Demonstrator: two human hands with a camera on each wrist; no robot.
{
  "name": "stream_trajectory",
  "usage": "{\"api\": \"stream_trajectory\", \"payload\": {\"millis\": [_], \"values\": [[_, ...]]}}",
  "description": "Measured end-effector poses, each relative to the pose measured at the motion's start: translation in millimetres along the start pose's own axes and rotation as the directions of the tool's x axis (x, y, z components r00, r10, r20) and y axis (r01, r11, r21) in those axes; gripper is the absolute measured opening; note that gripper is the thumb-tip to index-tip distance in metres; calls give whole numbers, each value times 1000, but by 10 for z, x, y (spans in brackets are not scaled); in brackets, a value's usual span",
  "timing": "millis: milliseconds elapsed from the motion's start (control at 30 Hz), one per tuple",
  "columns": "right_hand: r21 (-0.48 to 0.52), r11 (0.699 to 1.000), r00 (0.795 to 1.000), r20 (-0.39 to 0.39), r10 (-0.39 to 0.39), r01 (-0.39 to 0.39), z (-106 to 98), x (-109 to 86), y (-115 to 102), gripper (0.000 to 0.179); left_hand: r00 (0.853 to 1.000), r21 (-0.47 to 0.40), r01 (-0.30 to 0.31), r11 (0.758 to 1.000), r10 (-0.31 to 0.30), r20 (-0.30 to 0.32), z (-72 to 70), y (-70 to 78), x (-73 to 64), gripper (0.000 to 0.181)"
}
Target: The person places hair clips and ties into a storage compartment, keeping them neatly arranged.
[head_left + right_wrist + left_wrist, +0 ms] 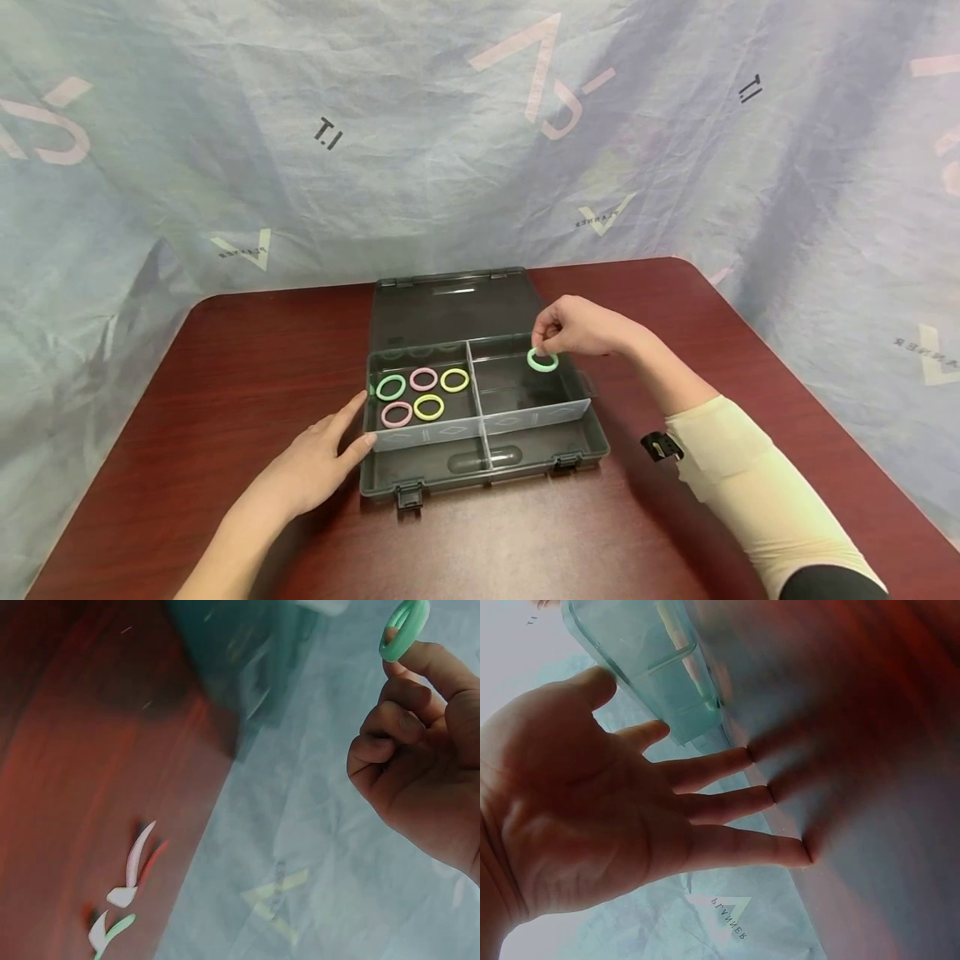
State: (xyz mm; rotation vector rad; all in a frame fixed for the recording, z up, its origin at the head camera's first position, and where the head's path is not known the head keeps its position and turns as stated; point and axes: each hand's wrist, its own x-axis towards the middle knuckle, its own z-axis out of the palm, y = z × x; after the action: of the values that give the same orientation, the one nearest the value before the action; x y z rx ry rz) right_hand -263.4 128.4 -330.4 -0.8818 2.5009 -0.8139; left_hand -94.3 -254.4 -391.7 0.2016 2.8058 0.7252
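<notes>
A dark translucent divided box lies on the table. Its back left compartment holds a green ring, two pink rings and two yellow rings. Over the back right compartment, my right hand pinches another green ring between thumb and fingertips; the right wrist view shows this pinch too. My left hand touches the box's left side with spread fingers. In the left wrist view, the left hand has its fingers extended, with the thumb and index finger at the box wall.
The box's lid lies folded back behind it. Two latches stick out at its front edge. On the reddish-brown table, small leaf-shaped pieces in pale pink, red, white and green appear in the right wrist view. A printed cloth hangs behind.
</notes>
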Motion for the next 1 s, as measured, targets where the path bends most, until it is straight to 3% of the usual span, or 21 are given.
{"api": "stream_trajectory", "payload": {"millis": [600,1000], "values": [[-73,980,977,123,-174,184,318,578,-602,10,1000,4,21,1000,-21,-13,-14,-11,-3,73],[-90,980,975,154,-163,178,592,781,-742,14,1000,-3,13,1000,-13,-12,-25,8,-5,73]]}}
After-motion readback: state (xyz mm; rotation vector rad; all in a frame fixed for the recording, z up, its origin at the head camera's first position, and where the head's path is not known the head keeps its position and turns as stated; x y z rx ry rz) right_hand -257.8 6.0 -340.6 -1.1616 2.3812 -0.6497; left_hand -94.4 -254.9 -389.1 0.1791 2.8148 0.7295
